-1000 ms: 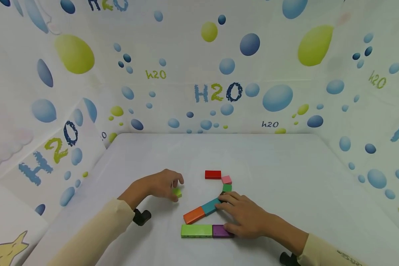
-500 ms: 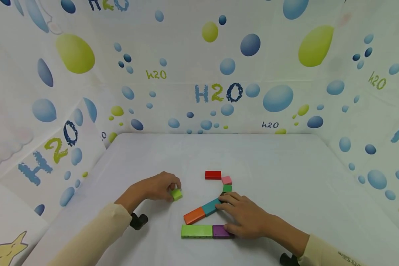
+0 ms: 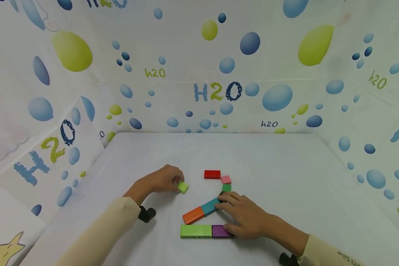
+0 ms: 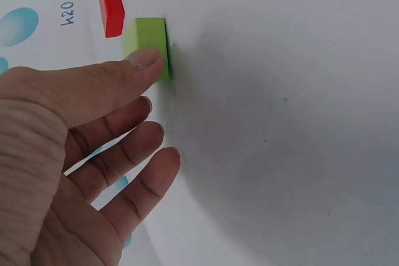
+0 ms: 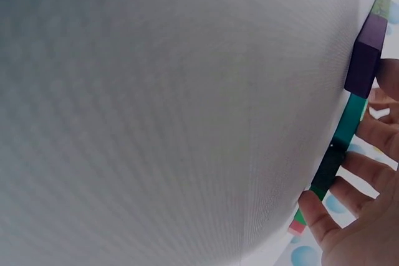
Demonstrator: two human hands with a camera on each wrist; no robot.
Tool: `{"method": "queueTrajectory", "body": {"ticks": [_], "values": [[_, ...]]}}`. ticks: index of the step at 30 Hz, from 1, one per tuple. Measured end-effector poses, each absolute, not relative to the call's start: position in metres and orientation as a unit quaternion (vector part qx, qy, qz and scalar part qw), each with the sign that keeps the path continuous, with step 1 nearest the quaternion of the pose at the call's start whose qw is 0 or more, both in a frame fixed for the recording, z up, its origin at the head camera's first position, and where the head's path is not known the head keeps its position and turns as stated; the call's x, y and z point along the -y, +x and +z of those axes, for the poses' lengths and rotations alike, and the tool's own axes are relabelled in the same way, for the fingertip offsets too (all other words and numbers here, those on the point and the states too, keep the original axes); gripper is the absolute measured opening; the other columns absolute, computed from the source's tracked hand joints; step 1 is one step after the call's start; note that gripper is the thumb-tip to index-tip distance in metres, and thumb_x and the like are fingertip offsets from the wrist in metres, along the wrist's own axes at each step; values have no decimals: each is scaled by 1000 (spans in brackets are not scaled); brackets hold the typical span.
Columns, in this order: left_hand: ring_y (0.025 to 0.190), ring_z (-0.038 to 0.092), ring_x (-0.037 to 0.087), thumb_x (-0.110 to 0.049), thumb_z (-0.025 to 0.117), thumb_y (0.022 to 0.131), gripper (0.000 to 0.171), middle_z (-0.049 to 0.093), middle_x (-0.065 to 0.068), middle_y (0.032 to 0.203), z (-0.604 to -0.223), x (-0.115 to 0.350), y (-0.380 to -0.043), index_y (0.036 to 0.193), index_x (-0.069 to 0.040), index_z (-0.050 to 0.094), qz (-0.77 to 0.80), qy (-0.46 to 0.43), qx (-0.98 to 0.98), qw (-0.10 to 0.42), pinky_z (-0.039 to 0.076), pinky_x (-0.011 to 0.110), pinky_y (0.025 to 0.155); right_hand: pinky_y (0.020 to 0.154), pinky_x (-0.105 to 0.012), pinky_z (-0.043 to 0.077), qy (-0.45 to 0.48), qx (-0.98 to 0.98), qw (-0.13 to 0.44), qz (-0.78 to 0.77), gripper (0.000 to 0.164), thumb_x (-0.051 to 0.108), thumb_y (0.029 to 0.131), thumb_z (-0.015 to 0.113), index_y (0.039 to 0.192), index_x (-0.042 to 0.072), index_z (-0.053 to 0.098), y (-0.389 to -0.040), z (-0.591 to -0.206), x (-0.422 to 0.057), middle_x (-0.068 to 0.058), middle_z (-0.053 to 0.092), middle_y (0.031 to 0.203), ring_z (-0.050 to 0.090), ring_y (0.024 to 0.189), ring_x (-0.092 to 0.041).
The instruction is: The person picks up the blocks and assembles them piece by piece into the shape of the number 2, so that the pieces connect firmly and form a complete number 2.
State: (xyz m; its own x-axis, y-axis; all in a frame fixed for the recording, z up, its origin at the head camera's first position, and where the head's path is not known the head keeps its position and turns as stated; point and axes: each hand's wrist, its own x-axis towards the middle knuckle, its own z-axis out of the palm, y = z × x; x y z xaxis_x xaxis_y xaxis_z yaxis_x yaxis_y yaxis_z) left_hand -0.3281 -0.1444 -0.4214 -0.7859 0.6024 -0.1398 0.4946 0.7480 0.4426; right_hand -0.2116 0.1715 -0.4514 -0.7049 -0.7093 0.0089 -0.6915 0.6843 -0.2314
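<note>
My left hand (image 3: 164, 179) pinches a small lime-green block (image 3: 183, 187); in the left wrist view its thumb lies across the block's face while the other fingers spread loosely. To the right, a curved row runs from a red block (image 3: 212, 174) through a pink block (image 3: 225, 179), a green block (image 3: 226, 187), a dark block (image 5: 328, 165) and a teal block (image 3: 209, 207) to an orange block (image 3: 193, 215). My right hand (image 3: 247, 216) rests along this row with spread fingers. Its thumb touches a purple block (image 3: 219, 231), which abuts a long light-green block (image 3: 195, 231).
All the blocks lie on a white cloth-covered table (image 3: 269, 159). Behind and at both sides hangs a white sheet (image 3: 183, 44) printed with blue and green drops. Black wrist cameras sit under both forearms, the left camera (image 3: 147, 214) close above the table.
The left fingers have gripped the small lime-green block and carried it a little away and rightward, toward the red block. The right hand and the other blocks have stayed in place.
</note>
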Motion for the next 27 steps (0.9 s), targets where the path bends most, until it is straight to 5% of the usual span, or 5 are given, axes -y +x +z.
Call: {"method": "queueTrajectory", "body": {"ticks": [27], "values": [[99, 58, 20, -12, 78, 88, 29, 66, 1, 106, -424, 118, -345, 116, -9, 70, 206, 284, -926, 139, 54, 37, 92, 113, -50, 39, -374, -920, 54, -103, 57, 44, 98, 58, 150, 22, 49, -213, -452, -171, 2, 39, 158, 31, 147, -22]]}}
